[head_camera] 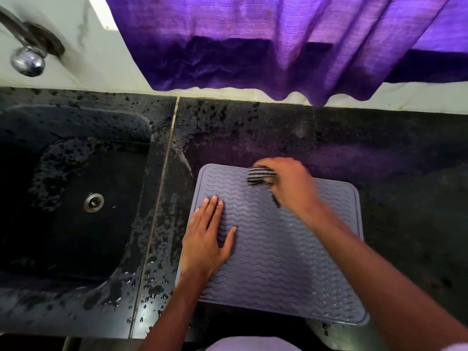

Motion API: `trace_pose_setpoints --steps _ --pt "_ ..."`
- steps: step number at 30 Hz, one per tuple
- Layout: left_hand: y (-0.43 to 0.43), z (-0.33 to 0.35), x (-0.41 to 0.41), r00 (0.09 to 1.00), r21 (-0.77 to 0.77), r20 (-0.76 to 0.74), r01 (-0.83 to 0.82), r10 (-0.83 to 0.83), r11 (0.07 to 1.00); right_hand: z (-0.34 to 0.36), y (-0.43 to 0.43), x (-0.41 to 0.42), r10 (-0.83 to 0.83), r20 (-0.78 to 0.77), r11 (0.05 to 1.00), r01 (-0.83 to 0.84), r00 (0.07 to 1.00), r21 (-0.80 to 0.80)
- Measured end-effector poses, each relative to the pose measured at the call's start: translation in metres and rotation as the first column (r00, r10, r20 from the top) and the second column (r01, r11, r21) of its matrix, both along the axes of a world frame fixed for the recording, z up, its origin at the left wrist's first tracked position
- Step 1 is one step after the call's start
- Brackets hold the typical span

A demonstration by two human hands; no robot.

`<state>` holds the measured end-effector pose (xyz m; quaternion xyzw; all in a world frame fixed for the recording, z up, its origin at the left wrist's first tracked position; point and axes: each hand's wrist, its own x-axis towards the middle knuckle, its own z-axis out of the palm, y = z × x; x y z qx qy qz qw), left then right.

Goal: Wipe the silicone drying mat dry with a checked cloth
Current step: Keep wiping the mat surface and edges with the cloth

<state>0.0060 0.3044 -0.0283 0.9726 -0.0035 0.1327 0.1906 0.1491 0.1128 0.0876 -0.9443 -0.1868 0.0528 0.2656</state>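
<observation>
The left hand (206, 239) is lying flat, fingers straight, on the mat (273, 262); at its far edge the blurred right hand (291, 183) is clutching the cloth (260, 174), mostly hiding it.

The mat (276, 254) looks like matt grey silicone ribbed with wavy ridges. The counter (379, 153) is dark speckled stone, wet near the sink (76, 173); the tap (27, 59) is shiny metal

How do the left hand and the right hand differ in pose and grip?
The left hand lies flat, fingers straight, on the left side of the mat; the right hand grips the checked cloth near its far edge. The left hand looks sharp; the right hand is blurred. Both are over the mat.
</observation>
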Motion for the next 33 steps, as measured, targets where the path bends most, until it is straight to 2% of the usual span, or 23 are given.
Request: trace_pose_setpoints --steps 5,8,13,17,23,27,33 --pt "0.000 0.000 0.001 1.000 -0.010 0.011 -0.001 0.001 1.000 -0.040 0.075 -0.002 0.055 0.092 0.998 -0.054 0.994 -0.019" --pt "-0.001 0.001 0.000 1.000 0.003 -0.005 0.001 -0.001 1.000 -0.056 0.080 -0.003 0.083 0.066 0.996 -0.080 0.994 -0.039" --pt "0.000 0.000 0.000 1.000 0.004 -0.014 0.006 -0.006 1.000 -0.051 0.086 0.010 0.003 0.051 1.000 -0.002 0.999 -0.012" --pt "0.000 -0.001 0.000 1.000 0.005 -0.001 0.010 -0.010 1.000 -0.051 0.086 0.015 0.030 0.022 0.999 -0.029 0.999 -0.045" --pt "0.000 -0.002 0.000 1.000 0.008 0.000 0.009 -0.009 1.000 -0.049 0.083 0.014 -0.014 0.014 1.000 0.015 1.000 -0.022" --pt "0.000 -0.001 0.001 1.000 0.003 0.021 0.010 -0.010 1.000 -0.046 0.090 0.012 -0.058 0.038 0.996 0.055 0.998 0.073" --pt "0.000 -0.001 0.001 1.000 0.002 -0.001 0.011 -0.011 1.000 -0.065 0.097 0.000 -0.033 0.043 0.999 0.032 0.999 0.028"
